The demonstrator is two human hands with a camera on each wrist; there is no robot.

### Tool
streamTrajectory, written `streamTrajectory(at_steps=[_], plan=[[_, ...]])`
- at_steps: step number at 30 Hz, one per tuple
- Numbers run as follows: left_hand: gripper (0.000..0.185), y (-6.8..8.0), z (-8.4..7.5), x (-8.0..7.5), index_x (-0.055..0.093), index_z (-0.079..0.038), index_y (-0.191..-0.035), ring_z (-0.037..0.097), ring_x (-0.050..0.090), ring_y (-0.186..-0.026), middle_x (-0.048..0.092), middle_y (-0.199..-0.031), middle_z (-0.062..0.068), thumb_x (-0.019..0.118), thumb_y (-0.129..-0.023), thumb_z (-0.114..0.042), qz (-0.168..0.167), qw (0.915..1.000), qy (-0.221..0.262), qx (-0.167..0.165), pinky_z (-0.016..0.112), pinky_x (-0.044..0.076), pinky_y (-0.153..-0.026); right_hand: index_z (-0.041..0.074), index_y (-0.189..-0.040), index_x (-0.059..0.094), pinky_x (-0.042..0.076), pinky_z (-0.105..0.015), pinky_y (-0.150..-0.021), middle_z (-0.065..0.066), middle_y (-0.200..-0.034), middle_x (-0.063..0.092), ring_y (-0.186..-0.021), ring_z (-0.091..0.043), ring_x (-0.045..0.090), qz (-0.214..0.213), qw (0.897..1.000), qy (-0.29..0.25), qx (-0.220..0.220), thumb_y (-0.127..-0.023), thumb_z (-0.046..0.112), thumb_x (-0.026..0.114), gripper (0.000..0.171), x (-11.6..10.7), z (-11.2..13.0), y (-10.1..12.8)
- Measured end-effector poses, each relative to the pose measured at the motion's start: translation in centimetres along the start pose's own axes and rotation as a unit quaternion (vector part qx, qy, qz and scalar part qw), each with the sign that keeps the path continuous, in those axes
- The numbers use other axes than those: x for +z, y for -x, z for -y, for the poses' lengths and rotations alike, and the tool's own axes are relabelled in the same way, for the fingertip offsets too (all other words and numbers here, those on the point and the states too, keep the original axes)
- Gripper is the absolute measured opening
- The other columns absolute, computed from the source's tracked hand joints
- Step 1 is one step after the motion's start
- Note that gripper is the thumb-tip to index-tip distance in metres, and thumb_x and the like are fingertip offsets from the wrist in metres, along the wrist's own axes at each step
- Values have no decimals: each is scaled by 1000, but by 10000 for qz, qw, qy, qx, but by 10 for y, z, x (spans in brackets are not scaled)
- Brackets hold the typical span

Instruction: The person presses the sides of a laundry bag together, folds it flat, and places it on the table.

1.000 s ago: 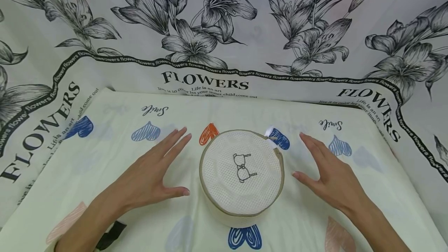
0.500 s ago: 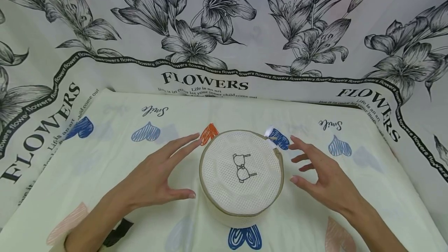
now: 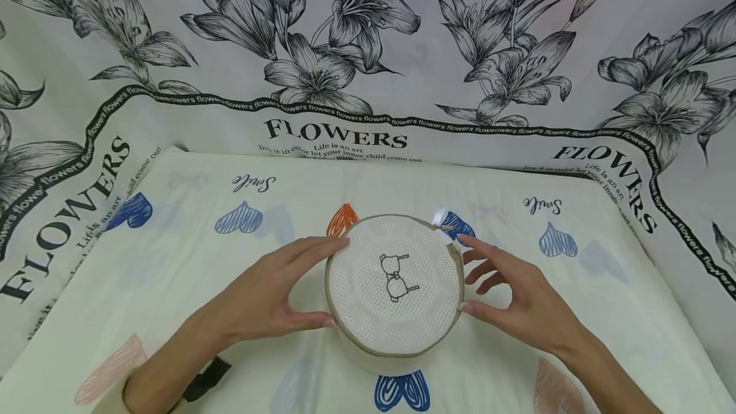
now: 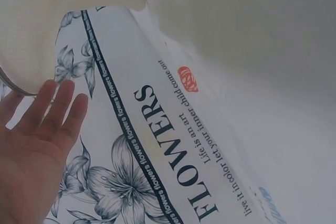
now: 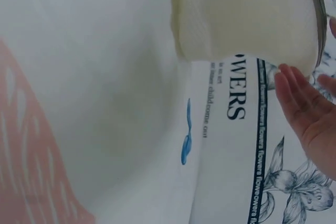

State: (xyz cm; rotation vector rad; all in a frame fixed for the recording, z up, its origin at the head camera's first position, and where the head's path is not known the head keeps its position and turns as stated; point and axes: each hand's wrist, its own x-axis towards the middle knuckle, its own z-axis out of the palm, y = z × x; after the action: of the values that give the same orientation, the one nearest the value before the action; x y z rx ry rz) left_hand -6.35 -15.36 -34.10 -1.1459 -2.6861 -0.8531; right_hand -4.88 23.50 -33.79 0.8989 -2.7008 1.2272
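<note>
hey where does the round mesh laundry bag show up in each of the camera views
Head: the round mesh laundry bag sits at centre, between the left hand and the right hand.
Left wrist: only its cream mesh side fills the top left corner.
Right wrist: its cream side runs along the top, centre to right.
Shared landmark: the FLOWERS lettering.
</note>
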Motion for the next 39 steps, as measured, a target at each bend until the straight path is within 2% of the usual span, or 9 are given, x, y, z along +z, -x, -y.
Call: streamTrajectory(at_steps=[7, 12, 16, 20, 25, 32, 36, 39], plan=[[90, -2, -2, 3, 40, -27, -152, 13, 46, -135, 44, -150, -8, 77, -76, -61, -141, 9997, 170, 46, 38, 42, -109, 17, -146, 50, 57, -24, -79, 1, -124, 63, -88, -12, 68, -148, 9988, -457, 67, -76, 9, 87, 79, 3, 5, -3], [88, -3, -3, 5, 43, -26, -150, 14, 49, -132, 47, -147, -6, 79, -77, -59, -256, 9993, 279, 43, 38, 45, -107, 22, -143, 54, 58, -27, -78, -2, -128, 61, -90, -15, 69, -163, 9903, -1141, 779, -80, 7, 83, 72, 6, 7, -5], [73, -5, -4, 6, 48, -22, -147, 17, 53, -129, 52, -144, -3, 79, -84, -42, -417, 9978, 512, 80, 40, 47, -104, 23, -141, 56, 60, -33, -73, -8, -130, 58, -87, -20, 70, -121, 9768, -1640, 1374, -81, 8, 82, 67, 6, 8, -6], [59, -8, -5, 7, 55, -20, -142, 15, 59, -122, 58, -137, -3, 77, -88, -28, -597, 9956, 717, 57, 37, 50, -101, 23, -141, 56, 61, -37, -71, -11, -130, 55, -85, -23, 70, -47, 9673, -1883, 1700, -82, 11, 82, 66, 5, 8, -7], [61, -11, -6, 8, 56, -22, -140, 9, 62, -106, 61, -131, -9, 81, -84, -29, -609, 9932, 991, -37, 33, 55, -89, 20, -143, 54, 61, -38, -72, -10, -133, 53, -85, -25, 70, 71, 9634, -2068, 1707, -83, 9, 80, 66, 3, 6, -9], [74, -14, -5, 12, 50, -24, -144, 8, 60, -106, 54, -138, -9, 84, -80, -37, -372, 9918, 1190, -289, 30, 54, -89, 19, -145, 51, 60, -34, -72, -7, -122, 58, -88, -23, 67, 269, 9686, -1968, 1497, -88, 7, 75, 63, 2, -1, -12], [65, -14, -5, 14, 51, -23, -143, 8, 60, -107, 53, -140, -8, 80, -85, -31, -360, 9913, 1231, -310, 30, 55, -89, 21, -146, 50, 60, -34, -71, -6, -122, 56, -90, -21, 66, 347, 9691, -1939, 1487, -90, 7, 73, 62, 3, -4, -13], [57, -15, -4, 14, 53, -23, -140, 8, 61, -105, 55, -137, -9, 77, -89, -26, -406, 9917, 1178, -308, 30, 55, -88, 21, -146, 50, 60, -35, -70, -7, -129, 54, -92, -21, 65, 347, 9685, -2000, 1443, -91, 6, 72, 61, 4, -6, -13]])
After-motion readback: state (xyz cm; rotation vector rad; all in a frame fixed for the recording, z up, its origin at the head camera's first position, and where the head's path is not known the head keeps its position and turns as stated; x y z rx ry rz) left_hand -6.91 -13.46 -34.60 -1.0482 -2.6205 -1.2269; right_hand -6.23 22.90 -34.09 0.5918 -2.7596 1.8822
